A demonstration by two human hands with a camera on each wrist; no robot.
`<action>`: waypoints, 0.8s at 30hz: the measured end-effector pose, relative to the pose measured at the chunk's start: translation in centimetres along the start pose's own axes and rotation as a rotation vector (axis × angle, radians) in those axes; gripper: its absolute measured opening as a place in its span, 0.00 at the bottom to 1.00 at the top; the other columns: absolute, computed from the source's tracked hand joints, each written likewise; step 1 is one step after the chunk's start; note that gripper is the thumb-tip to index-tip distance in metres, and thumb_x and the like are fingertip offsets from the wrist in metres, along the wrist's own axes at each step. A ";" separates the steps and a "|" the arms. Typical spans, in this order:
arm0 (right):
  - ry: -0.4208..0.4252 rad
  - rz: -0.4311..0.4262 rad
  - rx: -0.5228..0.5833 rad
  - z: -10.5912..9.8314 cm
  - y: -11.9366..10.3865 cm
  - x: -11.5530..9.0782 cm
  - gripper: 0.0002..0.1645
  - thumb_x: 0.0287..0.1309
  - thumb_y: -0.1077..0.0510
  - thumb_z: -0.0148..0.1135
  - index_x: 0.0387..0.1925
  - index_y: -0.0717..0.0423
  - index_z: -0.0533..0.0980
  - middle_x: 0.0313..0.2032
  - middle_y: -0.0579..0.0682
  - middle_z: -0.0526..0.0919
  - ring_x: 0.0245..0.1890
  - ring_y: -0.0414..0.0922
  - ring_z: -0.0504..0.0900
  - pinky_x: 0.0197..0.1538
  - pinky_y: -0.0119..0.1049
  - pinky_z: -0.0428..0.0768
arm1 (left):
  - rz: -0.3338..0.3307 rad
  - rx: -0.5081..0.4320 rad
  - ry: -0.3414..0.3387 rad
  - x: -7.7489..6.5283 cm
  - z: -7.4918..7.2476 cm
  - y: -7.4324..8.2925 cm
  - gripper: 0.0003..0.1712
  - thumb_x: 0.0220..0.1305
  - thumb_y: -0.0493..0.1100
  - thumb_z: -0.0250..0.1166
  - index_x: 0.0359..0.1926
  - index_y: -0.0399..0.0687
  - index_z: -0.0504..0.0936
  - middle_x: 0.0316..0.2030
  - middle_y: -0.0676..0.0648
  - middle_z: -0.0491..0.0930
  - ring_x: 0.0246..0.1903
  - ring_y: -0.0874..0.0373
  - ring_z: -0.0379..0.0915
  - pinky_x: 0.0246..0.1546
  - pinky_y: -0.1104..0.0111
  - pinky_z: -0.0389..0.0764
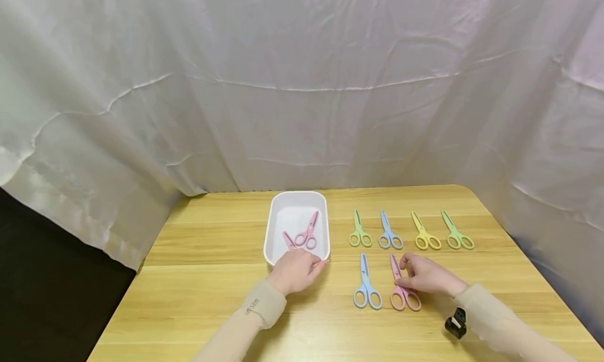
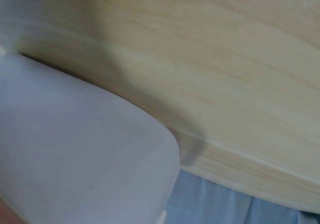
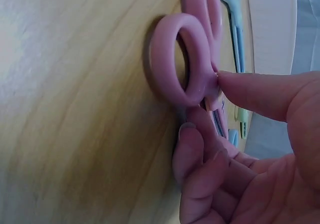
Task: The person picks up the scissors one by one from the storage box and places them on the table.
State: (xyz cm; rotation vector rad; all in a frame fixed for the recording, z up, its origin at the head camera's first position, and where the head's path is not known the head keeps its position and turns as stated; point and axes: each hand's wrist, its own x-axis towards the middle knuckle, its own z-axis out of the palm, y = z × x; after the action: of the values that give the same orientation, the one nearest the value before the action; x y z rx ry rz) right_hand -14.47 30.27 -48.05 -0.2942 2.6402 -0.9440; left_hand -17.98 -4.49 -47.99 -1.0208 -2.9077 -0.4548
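Observation:
A white tray (image 1: 322, 204) stands left of the scissors rows, with two pairs of pink scissors (image 1: 311, 229) in it. My left hand (image 1: 293, 270) holds its near rim, thumb on the outer side; the fingertips and one pair's handles are hidden there. In the left wrist view the tray wall (image 2: 90, 144) fills the lower left. On the table, my right hand (image 1: 427, 275) pinches another pair of pink scissors (image 1: 399, 298) between thumb and fingers near the pivot. Its loops (image 3: 165, 59) show large in the right wrist view. Light blue scissors (image 1: 366, 288) lie just left of it.
Behind these, a row of scissors lies on the wooden table (image 1: 203, 299): green (image 1: 360, 236), blue (image 1: 389, 237), yellow (image 1: 426, 237) and green (image 1: 457, 237). A pale curtain (image 1: 302, 136) hangs behind the table.

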 end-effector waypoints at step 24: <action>-0.015 0.014 -0.115 0.0 -0.2 1.2 0.22 0.65 0.48 0.62 0.17 0.50 0.71 0.12 0.41 0.71 0.14 0.36 0.67 0.19 0.28 0.65 | -0.026 -0.023 -0.022 0.0 -0.3 0.2 0.26 0.76 0.56 0.51 0.22 0.54 0.81 0.11 0.58 0.63 0.14 0.67 0.62 0.21 0.76 0.69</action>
State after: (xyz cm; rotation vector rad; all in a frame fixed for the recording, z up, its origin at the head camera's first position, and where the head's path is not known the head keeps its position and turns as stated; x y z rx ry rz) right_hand -15.60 29.74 -48.16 -0.3079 2.6841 -0.7834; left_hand -17.89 -4.40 -47.61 -0.9981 -2.9449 -0.4831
